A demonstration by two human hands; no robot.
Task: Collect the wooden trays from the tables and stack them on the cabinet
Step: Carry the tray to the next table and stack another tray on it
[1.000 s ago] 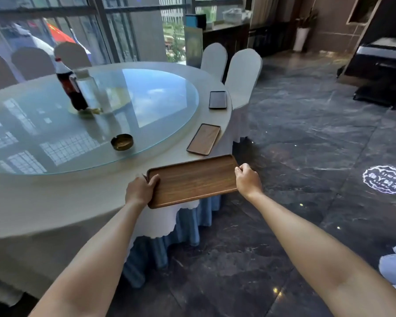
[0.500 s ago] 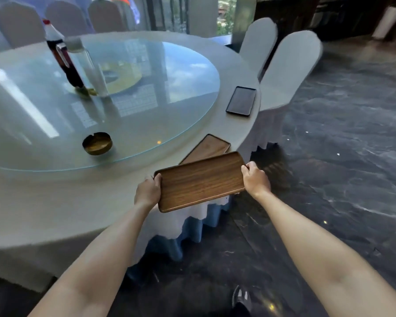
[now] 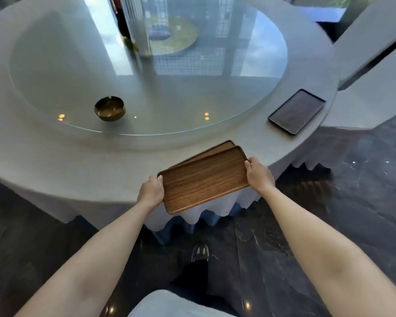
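I hold a brown wooden tray (image 3: 204,179) by its two short ends, my left hand (image 3: 151,191) on the near-left end and my right hand (image 3: 258,173) on the far-right end. It hovers over the front edge of the round white-clothed table (image 3: 101,170). A second wooden tray (image 3: 224,145) lies on the table right beneath it, only its far edge and corner showing. A third, darker tray (image 3: 296,111) lies flat at the table's right edge, apart from both hands.
A glass turntable (image 3: 169,92) covers the table's middle and carries a brass ashtray (image 3: 109,108) and bottles (image 3: 135,26) at the back. White-covered chairs (image 3: 375,65) stand at the right. Dark marble floor (image 3: 341,213) and my shoe (image 3: 199,252) lie below.
I have stepped closer and the view has tilted down. The held tray has moved forward over the second tray, which it now mostly hides.
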